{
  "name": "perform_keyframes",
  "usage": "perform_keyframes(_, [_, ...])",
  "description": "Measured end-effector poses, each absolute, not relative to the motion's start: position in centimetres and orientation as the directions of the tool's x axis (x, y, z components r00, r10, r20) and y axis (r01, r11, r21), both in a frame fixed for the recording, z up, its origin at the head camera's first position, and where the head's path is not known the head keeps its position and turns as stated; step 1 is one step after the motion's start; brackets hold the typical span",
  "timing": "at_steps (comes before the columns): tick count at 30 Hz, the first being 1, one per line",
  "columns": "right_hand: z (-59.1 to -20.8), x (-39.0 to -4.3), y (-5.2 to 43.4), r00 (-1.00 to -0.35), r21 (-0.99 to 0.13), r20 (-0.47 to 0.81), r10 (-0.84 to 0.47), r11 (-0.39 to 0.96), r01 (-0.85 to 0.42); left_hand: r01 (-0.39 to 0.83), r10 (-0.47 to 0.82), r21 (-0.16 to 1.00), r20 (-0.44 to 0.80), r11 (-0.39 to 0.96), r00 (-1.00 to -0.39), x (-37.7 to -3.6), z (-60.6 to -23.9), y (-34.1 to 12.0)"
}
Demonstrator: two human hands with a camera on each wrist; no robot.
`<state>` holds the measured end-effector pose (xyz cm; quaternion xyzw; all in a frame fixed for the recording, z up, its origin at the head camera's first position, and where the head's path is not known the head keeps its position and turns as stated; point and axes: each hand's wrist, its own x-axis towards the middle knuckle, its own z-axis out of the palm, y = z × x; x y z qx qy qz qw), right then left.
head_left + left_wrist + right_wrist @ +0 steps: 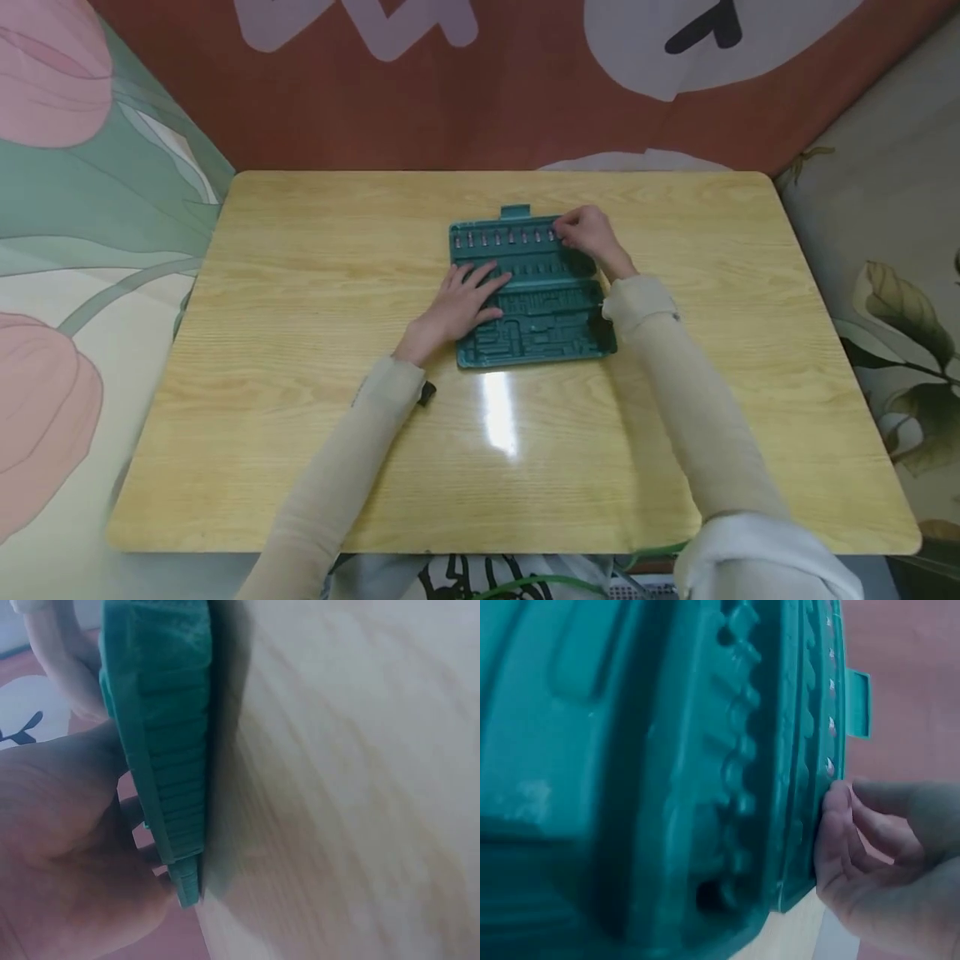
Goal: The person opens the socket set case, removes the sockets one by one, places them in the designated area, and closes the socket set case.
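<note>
A green plastic case (532, 337) lies unfolded on the table, moulded with slots and recesses. Along its far half runs a row of small pinkish-silver pieces (512, 238), seen edge-on as little glints (831, 726) in the right wrist view. My left hand (467, 302) rests spread on the case's left side, fingers fairly straight; its palm (67, 832) shows beside the case wall in the left wrist view. At the far right end of the row, my right hand (590, 233) has thumb and fingertips brought together. Whether a small piece is between them is hidden.
The case stands on a light wooden table (322, 250) with a bright reflection near its front. A latch tab (515, 212) sticks out from the case's far edge. A small black object (427, 393) shows by the left cuff. Patterned cloth hangs behind.
</note>
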<state>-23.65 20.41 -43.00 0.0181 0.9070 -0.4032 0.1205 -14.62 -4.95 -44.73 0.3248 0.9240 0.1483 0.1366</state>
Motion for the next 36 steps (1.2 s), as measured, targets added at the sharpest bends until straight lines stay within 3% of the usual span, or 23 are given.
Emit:
perform_keyframes(7, [-42.6, -24.4, 19.7, -0.956, -0.679, -0.293, 0.001, 0.704, 0.208, 0.591, 0.660, 0.333, -0.148, 0.734, -0.737, -14.9, -44.4, -5.0])
perform_keyframes(15, [-42.4, -24.6, 18.4, -0.928, -0.773, -0.373, -0.019, 0.559, 0.300, 0.583, 0.649, 0.323, -0.153, 0.745, -0.745, -14.9, -44.2, -6.7])
perform_keyframes(23, [-41.9, -24.0, 17.3, -0.912, -0.740, -0.411, 0.005, 0.582, 0.337, 0.567, 0.647, 0.347, -0.186, 0.747, -0.739, -14.6, -43.6, -7.3])
perform_keyframes(30, [-41.6, -24.4, 16.4, -0.921, -0.724, -0.385, 0.057, 0.600, 0.340, 0.526, 0.616, 0.340, -0.265, 0.779, -0.741, -14.9, -42.3, -7.3])
perform_keyframes(36, [-42.2, -24.7, 15.6, -0.928, -0.741, -0.361, 0.088, 0.577, 0.343, 0.523, 0.608, 0.330, -0.255, 0.786, -0.752, -14.6, -42.7, -7.7])
